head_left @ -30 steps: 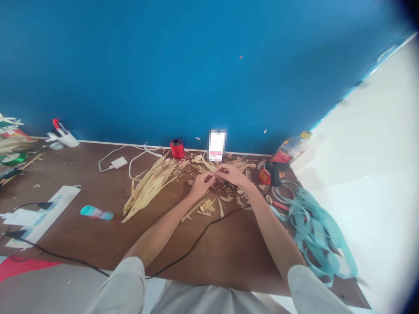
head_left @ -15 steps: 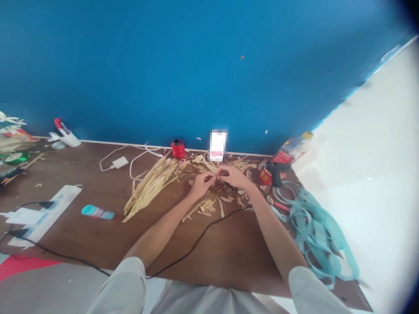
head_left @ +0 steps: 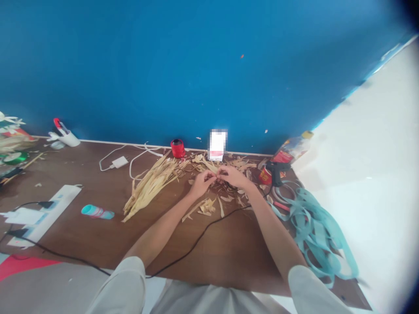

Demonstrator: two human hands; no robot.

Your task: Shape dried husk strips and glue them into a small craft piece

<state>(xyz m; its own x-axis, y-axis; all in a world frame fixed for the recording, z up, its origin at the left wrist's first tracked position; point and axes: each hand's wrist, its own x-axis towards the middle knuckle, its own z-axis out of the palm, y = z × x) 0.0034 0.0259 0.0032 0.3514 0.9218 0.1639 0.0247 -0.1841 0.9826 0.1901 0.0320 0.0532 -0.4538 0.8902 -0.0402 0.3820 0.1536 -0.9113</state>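
My left hand (head_left: 202, 183) and my right hand (head_left: 231, 175) meet fingertip to fingertip over a heap of dry husk scraps (head_left: 242, 165). Both are pinched closed; whatever lies between the fingers is too small to make out. Just behind them stands a small white item (head_left: 217, 145), blurred out, near the wall. To the left lies a bundle of long pale husk strips (head_left: 152, 183). A folded husk piece (head_left: 207, 207) rests on the brown table (head_left: 225, 248) in front of my hands.
A red round container (head_left: 177, 148), a white charger (head_left: 119, 162), a teal tube (head_left: 97, 212) and a power strip (head_left: 49, 216) are on the left. At right are a black glue gun (head_left: 277, 172) and tangled teal ribbon (head_left: 319, 231). A black cable (head_left: 199, 237) crosses the table.
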